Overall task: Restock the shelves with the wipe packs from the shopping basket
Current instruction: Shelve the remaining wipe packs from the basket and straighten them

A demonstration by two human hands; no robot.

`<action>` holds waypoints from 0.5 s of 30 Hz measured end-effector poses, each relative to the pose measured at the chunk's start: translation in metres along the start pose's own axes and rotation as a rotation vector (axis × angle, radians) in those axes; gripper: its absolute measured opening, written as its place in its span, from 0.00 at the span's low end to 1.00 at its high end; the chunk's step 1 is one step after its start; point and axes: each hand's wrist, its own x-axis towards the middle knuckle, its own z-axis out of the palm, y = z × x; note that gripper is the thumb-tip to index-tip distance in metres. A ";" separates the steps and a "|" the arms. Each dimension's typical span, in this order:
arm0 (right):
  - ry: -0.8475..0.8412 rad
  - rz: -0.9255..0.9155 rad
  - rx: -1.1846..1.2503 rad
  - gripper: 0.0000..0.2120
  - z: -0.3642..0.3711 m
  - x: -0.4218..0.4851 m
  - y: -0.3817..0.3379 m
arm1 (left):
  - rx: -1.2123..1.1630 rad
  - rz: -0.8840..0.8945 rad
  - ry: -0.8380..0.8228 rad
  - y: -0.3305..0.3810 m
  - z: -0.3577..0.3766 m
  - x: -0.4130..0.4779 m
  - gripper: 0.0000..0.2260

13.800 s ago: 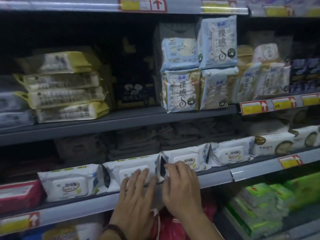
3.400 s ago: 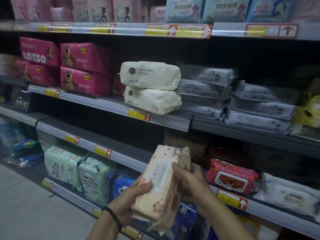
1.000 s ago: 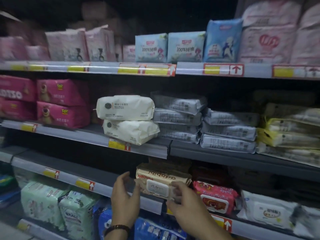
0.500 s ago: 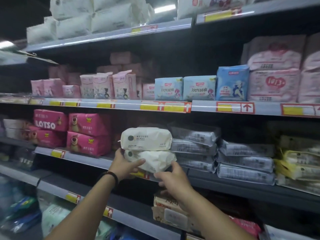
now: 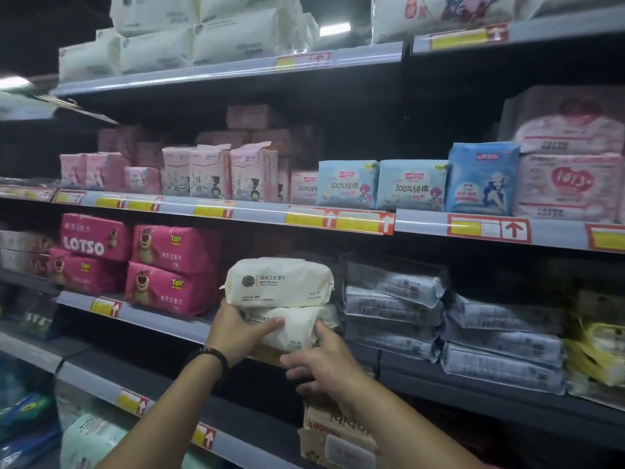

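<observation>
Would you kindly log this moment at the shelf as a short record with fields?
Stack: upper cream pack lying on lower cream pack
Left hand: grips the lower pack's left end, thumb across its front
Right hand: thumb against the lower pack's right end; grip unclear
Left neighbours: pink Lotso packs, stacked
Right neighbours: grey packs, stacked
Shelf below: beige pack

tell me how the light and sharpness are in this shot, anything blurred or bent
head view: dim overall, with a ceiling light blown out at the top and shelf backs in deep shadow; the top cream pack is sharp enough to read, as is the left hand gripping the lower cream pack; the far left edge smears into blur; shelf rails tilt and bow, wide-angle distortion.
</observation>
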 end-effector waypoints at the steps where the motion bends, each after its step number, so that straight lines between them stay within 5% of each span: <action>1: -0.006 -0.004 -0.003 0.30 0.001 0.003 0.000 | 0.014 0.009 0.014 -0.001 -0.002 0.003 0.29; 6: 0.018 -0.012 0.045 0.24 0.003 0.019 0.002 | -0.004 -0.015 0.041 -0.007 -0.002 0.014 0.38; 15: 0.052 0.019 0.236 0.20 -0.007 0.021 0.007 | -0.002 -0.025 0.084 0.002 0.025 0.003 0.22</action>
